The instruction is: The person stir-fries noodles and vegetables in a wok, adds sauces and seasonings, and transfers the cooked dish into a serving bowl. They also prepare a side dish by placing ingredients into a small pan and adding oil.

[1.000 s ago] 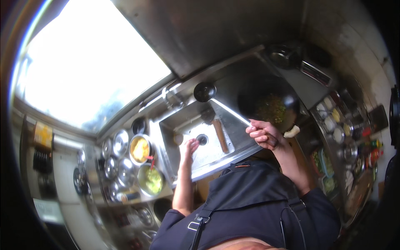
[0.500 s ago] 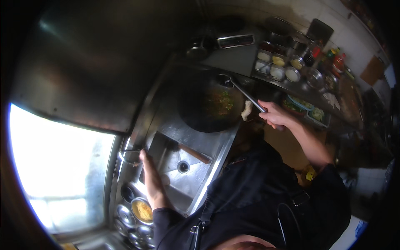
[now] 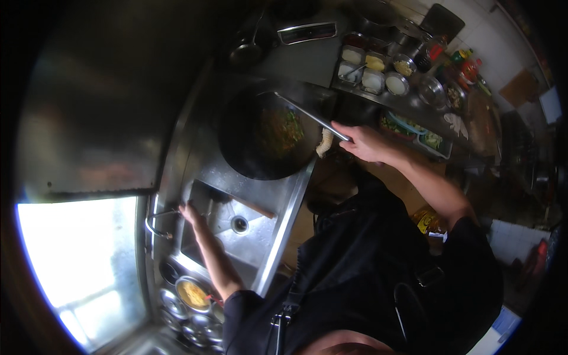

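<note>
My right hand (image 3: 362,142) is closed round the metal handle of a ladle (image 3: 310,115). The ladle reaches over the far side of a large dark wok (image 3: 236,151), and its bowl is lost in the dark there. Inside the wok lies food with green and reddish pieces (image 3: 287,127). A pale cloth-like wrap (image 3: 325,143) sits at the wok's right rim, just below the ladle handle. My left hand (image 3: 190,214) is at the inner end of a curved metal faucet (image 3: 155,225), beside the sink, its fingers closed on it.
Below the wok is a steel sink basin (image 3: 254,242) with a wooden-coloured stick (image 3: 251,206) across it. Seasoning containers (image 3: 373,81) stand at the back right, near trays of cut vegetables (image 3: 432,141). At lower left are a bowl of yellow food (image 3: 194,293) and several round metal lidded pots (image 3: 173,303).
The view has shifted, so the scene sits farther left. The ladle's bowl, seen earlier at the wok's far right rim, has moved leftward over the wok. My left hand stays at the faucet.
</note>
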Available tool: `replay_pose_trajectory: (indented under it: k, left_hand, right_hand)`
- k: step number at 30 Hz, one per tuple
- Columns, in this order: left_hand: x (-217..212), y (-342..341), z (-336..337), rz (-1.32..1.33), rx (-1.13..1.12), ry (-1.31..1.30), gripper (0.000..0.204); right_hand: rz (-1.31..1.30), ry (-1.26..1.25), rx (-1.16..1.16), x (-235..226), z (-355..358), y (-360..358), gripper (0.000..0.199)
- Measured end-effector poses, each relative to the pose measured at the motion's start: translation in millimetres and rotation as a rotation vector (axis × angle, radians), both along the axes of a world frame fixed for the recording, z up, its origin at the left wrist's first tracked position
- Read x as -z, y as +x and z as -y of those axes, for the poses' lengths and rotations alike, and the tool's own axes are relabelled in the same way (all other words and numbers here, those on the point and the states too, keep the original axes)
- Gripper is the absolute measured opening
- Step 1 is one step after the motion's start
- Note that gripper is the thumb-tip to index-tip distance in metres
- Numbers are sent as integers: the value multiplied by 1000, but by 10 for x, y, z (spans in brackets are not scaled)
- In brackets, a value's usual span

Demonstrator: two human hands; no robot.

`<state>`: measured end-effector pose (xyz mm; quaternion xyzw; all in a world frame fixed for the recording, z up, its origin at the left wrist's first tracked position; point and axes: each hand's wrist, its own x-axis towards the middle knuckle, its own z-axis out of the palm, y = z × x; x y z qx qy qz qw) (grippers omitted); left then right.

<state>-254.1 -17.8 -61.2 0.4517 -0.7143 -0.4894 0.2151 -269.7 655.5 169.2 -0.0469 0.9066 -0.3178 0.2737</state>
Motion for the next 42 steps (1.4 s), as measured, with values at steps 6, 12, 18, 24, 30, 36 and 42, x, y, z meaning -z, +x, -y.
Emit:
replay_pose_trajectory:
  k: [6,12,18,24,30,36,42]
  left_hand:
    - [-451,1323,-2804,-64,660,385,43]
    - [-1240,1107,-5935,118,941,608,37]
    - [-2725,-57,-8323,-134,1218,268,28]
    - [-4209,-1268,-10188,-692,1492,-113,34]
    - [-5473,-2414,-12300,-886,1463,-414,83]
    - [-5828,-2710,-13162,-790,1617,-202,94]
    - [-5826,-2898,-13237,-786,1425,-318,76]
  right_hand:
    - [-426,158,-371,757,-321,-503,53]
    - [-388,-97,-573,1053,-1164,-745,57]
    - [-844,-322,-354,346,-3282,-898,55]
    - [-1379,-97,351,-1618,-5980,-693,41]
    - [-1797,389,679,-2878,-7512,-884,42]
    - [-1744,265,508,-2997,-7894,-1071,41]
    - [-1789,301,398,-2947,-7974,-1142,44]
